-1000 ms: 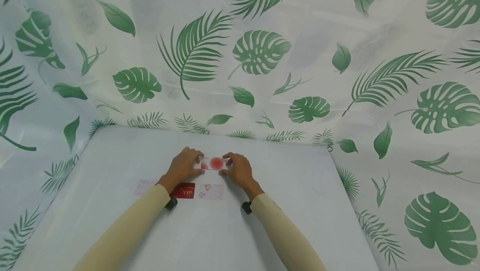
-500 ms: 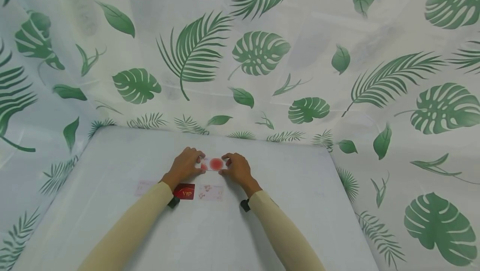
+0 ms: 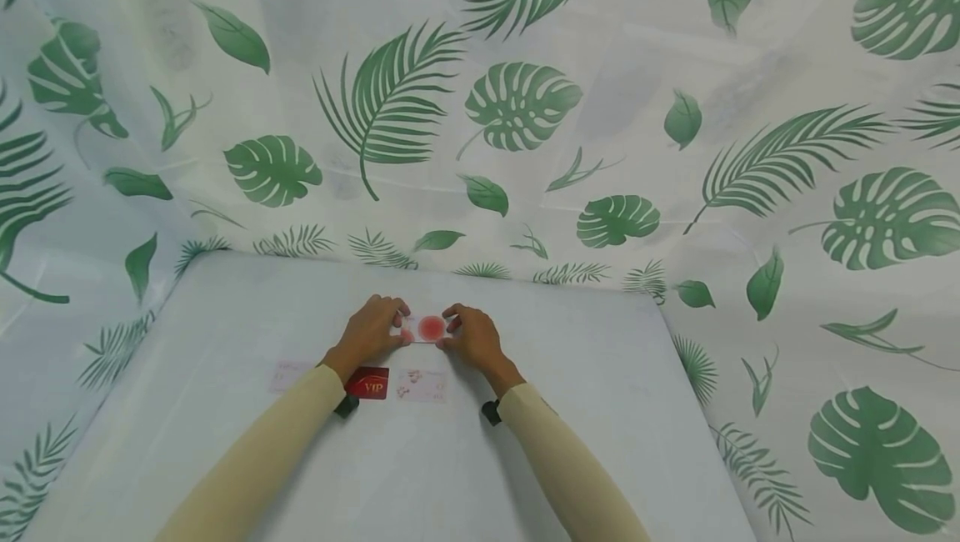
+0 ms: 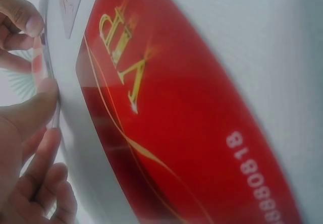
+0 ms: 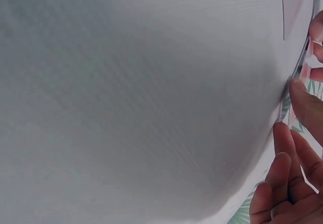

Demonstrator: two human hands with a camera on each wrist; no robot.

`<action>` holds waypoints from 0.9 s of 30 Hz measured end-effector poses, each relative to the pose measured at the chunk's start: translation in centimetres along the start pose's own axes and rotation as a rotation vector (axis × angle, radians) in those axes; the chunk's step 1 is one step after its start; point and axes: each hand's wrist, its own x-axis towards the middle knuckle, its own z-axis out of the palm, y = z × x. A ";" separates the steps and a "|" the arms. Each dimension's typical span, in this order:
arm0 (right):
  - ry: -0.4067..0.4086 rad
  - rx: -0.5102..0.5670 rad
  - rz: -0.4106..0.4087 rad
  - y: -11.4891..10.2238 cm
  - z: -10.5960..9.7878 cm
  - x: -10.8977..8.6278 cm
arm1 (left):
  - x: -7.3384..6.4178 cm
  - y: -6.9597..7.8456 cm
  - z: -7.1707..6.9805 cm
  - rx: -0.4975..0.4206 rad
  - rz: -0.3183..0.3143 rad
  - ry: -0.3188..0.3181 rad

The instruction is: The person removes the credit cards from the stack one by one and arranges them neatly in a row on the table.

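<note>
In the head view a white card with a red circle [image 3: 431, 328] lies between the two hands toward the back of the table. My left hand [image 3: 370, 332] pinches its left end between thumb and fingers, partly covering it. At the opposite end, my right hand [image 3: 476, 338] pinches it likewise. Both wrist views show the hands from the side, with the left hand [image 4: 25, 133] and the right hand [image 5: 298, 153] at the card's edge. Below the left wrist lies a red VIP card [image 3: 370, 383], which fills much of the left wrist view, its left part hidden in the head view.
A pale pink patterned card [image 3: 422, 385] lies right of the VIP card. Another pale card [image 3: 288, 375] is partly covered by the left sleeve. The white table [image 3: 585, 409] meets a leaf-printed curtain [image 3: 420, 108] at the back and sides.
Over the last second the left forearm has shifted slightly right, showing a little more black wrist strap. Both hands keep their hold on the card, which has barely moved.
</note>
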 end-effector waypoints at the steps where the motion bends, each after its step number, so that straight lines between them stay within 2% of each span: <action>1: 0.003 -0.001 -0.008 0.0 0.0 0.0 | -0.1 0.1 -0.1 -0.002 0.001 0.002; 10: 0.027 -0.005 -0.062 0.7 -0.1 -0.5 | -0.3 0.4 -0.1 -0.029 -0.012 0.003; 21: 0.034 0.009 -0.046 1.1 -0.6 -1.5 | -1.1 1.2 -0.1 -0.050 0.041 0.052; 27: 0.056 0.012 -0.054 1.1 -1.2 -2.5 | -1.5 1.5 0.1 -0.052 0.102 0.084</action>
